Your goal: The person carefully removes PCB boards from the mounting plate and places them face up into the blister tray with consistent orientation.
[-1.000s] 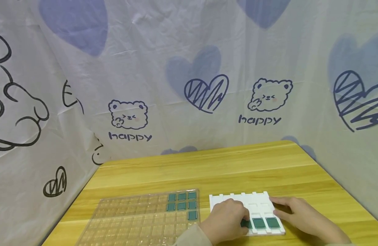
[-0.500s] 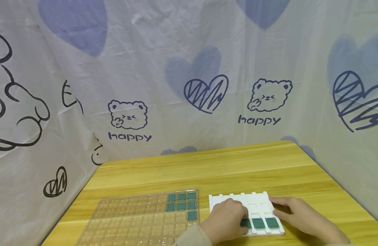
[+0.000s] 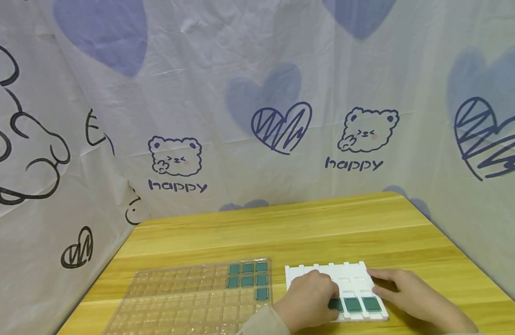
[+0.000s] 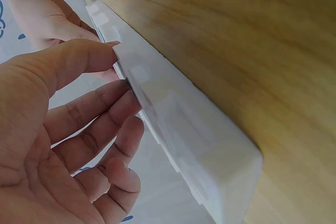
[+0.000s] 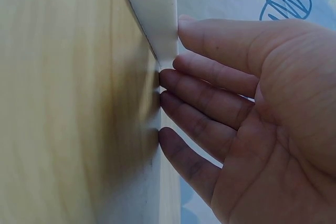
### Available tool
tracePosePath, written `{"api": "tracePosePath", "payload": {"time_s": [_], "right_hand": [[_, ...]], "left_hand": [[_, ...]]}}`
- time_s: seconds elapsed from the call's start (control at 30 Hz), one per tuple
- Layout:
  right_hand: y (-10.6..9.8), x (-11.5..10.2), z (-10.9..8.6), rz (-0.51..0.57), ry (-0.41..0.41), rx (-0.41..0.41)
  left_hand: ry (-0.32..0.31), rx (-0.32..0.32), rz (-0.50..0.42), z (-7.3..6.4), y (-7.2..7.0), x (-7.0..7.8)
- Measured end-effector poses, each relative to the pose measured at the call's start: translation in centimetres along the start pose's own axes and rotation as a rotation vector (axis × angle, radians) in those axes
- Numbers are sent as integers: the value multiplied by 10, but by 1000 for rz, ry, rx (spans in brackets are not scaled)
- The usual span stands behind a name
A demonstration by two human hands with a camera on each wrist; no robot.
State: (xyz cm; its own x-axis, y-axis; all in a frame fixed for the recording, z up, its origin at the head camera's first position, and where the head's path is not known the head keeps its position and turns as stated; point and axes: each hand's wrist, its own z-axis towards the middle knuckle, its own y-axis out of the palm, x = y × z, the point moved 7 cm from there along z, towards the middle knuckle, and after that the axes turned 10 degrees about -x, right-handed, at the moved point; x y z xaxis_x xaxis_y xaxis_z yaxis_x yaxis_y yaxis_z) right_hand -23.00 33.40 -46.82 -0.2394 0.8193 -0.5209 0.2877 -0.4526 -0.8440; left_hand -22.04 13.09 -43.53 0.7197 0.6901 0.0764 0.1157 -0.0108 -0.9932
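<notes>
In the head view, a white slotted tray [image 3: 348, 274] lies on the table with a row of green square chips [image 3: 372, 304] along its near side. My left hand [image 3: 309, 300] reaches over the tray's left part, fingers bent, at a partly covered green chip [image 3: 335, 304]. The left wrist view has the thumb and index fingertip of that hand [image 4: 79, 114] at the edge of the tray [image 4: 173, 114], pinching around a thin dark sliver. My right hand [image 3: 412, 293] touches the tray's right side. Its fingers are nearly straight in the right wrist view, fingertips against the tray and table.
A clear plastic tray [image 3: 190, 298] with many small pockets lies to the left. Several green chips [image 3: 247, 281] sit in its far right corner pockets. The wooden table [image 3: 282, 228] ends at a printed curtain [image 3: 224, 93] behind and at both sides.
</notes>
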Motion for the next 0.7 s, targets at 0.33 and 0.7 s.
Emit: {"api": "tracePosePath", "payload": {"time_s": [0.33,0.7], "right_hand": [[1,1,1,39,-2,-30],[1,1,1,38,-6,-14]], "left_hand": [[15,20,14,-2,0,0],[41,38,2,-2,1,-2]]}}
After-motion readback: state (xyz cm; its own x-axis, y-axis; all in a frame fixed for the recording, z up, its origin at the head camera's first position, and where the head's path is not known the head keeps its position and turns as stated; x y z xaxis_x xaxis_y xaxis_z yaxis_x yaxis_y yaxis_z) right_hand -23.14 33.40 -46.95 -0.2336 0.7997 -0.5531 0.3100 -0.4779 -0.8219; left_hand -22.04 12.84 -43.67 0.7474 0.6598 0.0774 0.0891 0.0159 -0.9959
